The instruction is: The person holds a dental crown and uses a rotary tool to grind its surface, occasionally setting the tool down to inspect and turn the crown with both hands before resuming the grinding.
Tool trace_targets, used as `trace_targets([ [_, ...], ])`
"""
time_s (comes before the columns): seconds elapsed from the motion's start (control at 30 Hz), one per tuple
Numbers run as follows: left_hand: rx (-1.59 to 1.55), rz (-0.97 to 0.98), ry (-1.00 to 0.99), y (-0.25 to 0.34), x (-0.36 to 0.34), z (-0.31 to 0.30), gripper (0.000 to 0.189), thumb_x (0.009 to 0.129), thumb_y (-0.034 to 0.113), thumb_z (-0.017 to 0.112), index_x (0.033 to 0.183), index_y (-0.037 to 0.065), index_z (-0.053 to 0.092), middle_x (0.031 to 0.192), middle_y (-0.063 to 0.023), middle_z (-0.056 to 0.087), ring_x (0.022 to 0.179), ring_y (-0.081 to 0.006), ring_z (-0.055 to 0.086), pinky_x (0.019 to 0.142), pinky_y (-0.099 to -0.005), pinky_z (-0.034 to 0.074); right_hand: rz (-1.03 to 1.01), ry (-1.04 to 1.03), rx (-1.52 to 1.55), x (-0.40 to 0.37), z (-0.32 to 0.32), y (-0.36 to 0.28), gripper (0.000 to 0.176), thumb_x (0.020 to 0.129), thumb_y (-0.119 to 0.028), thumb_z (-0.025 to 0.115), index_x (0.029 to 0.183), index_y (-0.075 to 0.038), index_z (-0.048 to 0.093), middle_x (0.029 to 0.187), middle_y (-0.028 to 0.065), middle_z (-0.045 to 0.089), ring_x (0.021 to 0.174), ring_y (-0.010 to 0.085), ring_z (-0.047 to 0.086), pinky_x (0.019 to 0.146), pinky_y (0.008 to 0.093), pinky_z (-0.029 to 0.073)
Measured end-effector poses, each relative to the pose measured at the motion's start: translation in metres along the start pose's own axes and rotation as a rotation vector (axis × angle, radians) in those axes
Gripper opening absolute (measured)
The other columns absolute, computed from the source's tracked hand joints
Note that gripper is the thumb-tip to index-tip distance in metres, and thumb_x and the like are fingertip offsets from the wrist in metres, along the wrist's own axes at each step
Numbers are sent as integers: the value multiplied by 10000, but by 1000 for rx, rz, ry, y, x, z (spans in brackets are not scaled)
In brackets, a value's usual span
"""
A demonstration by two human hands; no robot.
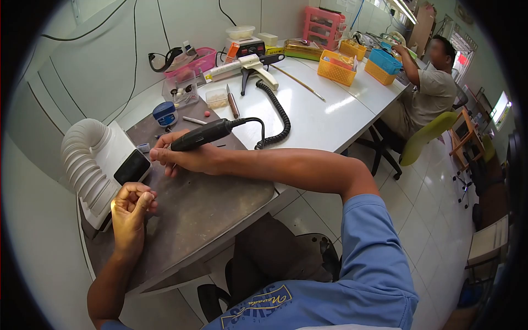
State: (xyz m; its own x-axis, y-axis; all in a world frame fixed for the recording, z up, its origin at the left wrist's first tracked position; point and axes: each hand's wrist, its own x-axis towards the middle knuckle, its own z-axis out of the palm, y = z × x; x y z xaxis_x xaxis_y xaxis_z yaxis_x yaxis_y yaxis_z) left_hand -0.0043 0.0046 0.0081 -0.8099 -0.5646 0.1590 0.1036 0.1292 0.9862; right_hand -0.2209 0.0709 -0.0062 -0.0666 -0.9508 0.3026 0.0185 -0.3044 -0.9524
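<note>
My right hand (pixel 184 157) is closed around a black rotary handpiece (pixel 202 135), which lies across the hand with its coiled black cord (pixel 278 110) running off to the right. The handpiece's working tip is hidden by my fingers. Lower left, my left hand (pixel 132 206) is held with thumb and fingers pressed together; anything between them is too small or hidden to make out. It is beside a white dust extractor box (pixel 122 144) with a ribbed white hose (pixel 82 159). Beyond my right hand stands a blue-lidded jar (pixel 165 114), near a pale thin stick (pixel 195 121).
A brown-handled knife (pixel 232 103), a dispensing gun (pixel 254 71), a clear tray (pixel 181 92) and a pink basket (pixel 192 63) lie farther back. Yellow basket (pixel 336 69) and blue basket (pixel 385 60) line the white table. A co-worker (pixel 434 82) sits at the far end.
</note>
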Motion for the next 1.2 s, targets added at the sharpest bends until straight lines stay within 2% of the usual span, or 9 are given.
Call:
trace_targets([
  [0.3, 139, 166, -34, -6, 3, 17, 106, 928, 113, 621, 963, 45, 547, 876, -29, 590, 750, -65, 543, 676, -207, 447, -79, 50, -78, -1, 2, -1, 400, 922, -408, 624, 947, -9, 612, 715, 24, 611, 600, 83, 612, 548, 215, 502],
  [0.43, 234, 212, 33, -11, 18, 16, 103, 942, 133, 597, 978, 69, 525, 866, -7, 577, 745, -48, 517, 684, -189, 412, -173, 222, -158, 5, -5, 5, 404, 917, -407, 627, 909, -4, 606, 721, 53, 619, 568, 89, 604, 507, 234, 480],
  [0.57, 164, 100, 46, -1, 40, 36, 133, 941, 167, 601, 987, 89, 503, 836, 9, 548, 740, -47, 490, 683, -186, 400, -281, 451, -198, 10, -12, 7, 433, 916, -427, 615, 903, 5, 601, 686, 43, 579, 585, 91, 583, 557, 262, 472],
  [0.6, 149, 113, 34, -1, 45, 42, 136, 943, 170, 600, 989, 88, 502, 842, 7, 547, 742, -49, 490, 682, -185, 398, -233, 427, -124, 8, -13, 6, 443, 914, -443, 609, 900, -1, 602, 677, 40, 553, 615, 91, 571, 605, 268, 471],
  [0.9, 96, 93, -20, -15, 44, 46, 147, 930, 165, 619, 981, 58, 534, 885, -22, 585, 755, -69, 524, 689, -216, 429, -219, 387, -138, 7, -12, 0, 524, 916, -523, 572, 939, -4, 641, 787, 35, 615, 688, 79, 575, 586, 231, 474],
  [1.0, -22, -21, 75, -11, 43, 45, 194, 904, 169, 658, 1014, 24, 589, 940, -42, 620, 856, -91, 592, 785, -231, 490, -188, 411, -344, -2, -13, -5, 428, 939, -430, 576, 997, -17, 670, 811, 36, 623, 717, 79, 572, 620, 235, 477],
  [1.1, -120, -81, 40, -12, 45, 39, 187, 914, 159, 651, 1038, 39, 579, 984, -37, 613, 905, -114, 606, 838, -255, 497, -379, 301, -433, -6, -27, -8, 291, 944, -257, 563, 1050, -13, 681, 854, 55, 644, 776, 93, 590, 688, 253, 493],
  [1.17, -171, -51, 12, -13, 46, 36, 216, 913, 160, 656, 1064, 19, 593, 1009, -57, 627, 924, -114, 608, 861, -263, 498, -283, 243, -525, -13, -26, -27, 257, 933, -198, 546, 1045, -13, 686, 866, 69, 646, 798, 103, 598, 707, 257, 491],
  [1.2, -209, -58, 10, -10, 45, 37, 228, 906, 156, 664, 1074, 15, 601, 1019, -60, 631, 935, -115, 607, 870, -261, 497, -345, 222, -564, -14, -29, -28, 208, 900, -163, 571, 987, -26, 700, 819, 73, 646, 758, 135, 607, 717, 272, 485],
])
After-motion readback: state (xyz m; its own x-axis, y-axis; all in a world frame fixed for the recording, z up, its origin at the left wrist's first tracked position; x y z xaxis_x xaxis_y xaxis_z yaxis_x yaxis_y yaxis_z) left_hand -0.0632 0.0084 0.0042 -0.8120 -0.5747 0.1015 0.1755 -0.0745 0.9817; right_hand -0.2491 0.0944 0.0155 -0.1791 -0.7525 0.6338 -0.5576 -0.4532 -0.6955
